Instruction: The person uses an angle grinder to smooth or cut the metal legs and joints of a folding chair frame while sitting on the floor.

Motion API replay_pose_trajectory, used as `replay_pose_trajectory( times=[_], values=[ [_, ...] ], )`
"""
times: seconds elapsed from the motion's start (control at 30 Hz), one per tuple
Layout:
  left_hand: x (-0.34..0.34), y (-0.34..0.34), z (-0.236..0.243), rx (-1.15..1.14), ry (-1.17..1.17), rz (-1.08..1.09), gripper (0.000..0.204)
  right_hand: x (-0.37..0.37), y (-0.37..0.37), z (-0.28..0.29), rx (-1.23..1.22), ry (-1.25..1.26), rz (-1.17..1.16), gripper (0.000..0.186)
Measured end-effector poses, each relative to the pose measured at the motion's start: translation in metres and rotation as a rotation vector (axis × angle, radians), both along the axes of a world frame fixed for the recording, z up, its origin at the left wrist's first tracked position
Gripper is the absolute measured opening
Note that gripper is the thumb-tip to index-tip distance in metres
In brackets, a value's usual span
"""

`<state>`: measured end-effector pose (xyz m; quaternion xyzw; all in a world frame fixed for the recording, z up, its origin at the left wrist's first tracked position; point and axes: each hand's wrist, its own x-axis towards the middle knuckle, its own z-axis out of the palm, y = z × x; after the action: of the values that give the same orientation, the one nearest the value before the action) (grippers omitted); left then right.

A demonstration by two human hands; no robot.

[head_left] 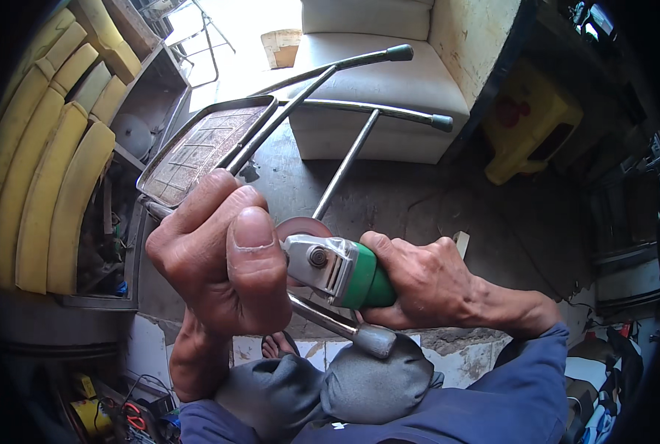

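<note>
- Keeping the left hand away from the abrasive disc seems the first care: its thumb sits just beside the grinder's metal head.
- Left fingers are curled tightly closed, apparently on a tube of the tipped metal stool, though the fist hides the exact hold.
- Right hand has its fingers wrapped firmly around the green body of the angle grinder, thumb underneath.
- Stool's rusty seat lies beyond the left fingers, off to their left; two capped legs reach away past both hands.
- Light pressure, a braced right wrist and a stool held from rocking should serve best; whether disc and tube touch, I cannot tell.
- In the way: the near leg runs out below the left thumb, its grey cap close over the knee; the left fist blocks the view of the joint.
- Well left of the left fingers stand yellow pads; beyond both hands, a pale sofa; beyond the right fingers, a yellow plastic item.
</note>
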<state>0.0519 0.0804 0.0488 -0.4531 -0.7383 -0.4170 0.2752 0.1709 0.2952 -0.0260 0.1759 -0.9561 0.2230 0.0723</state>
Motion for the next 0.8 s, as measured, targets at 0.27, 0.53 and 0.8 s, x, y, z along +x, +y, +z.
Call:
replay_pose_trajectory(
  times=[0.27, 0.53, 0.8],
  values=[
    [0.002, 0.000, 0.005, -0.043, -0.004, 0.004, 0.040, -0.050, 0.024, 0.047, 0.206, -0.260, -0.157, 0.059],
    [-0.006, 0.001, 0.001, 0.053, 0.102, -0.069, 0.031, -0.090, -0.021, 0.122, 0.408, -0.622, 0.006, 0.069],
    [-0.008, 0.000, -0.004, 0.110, 0.130, -0.087, 0.031, -0.125, -0.027, 0.113, 0.333, -0.755, 0.184, 0.063]
  ],
)
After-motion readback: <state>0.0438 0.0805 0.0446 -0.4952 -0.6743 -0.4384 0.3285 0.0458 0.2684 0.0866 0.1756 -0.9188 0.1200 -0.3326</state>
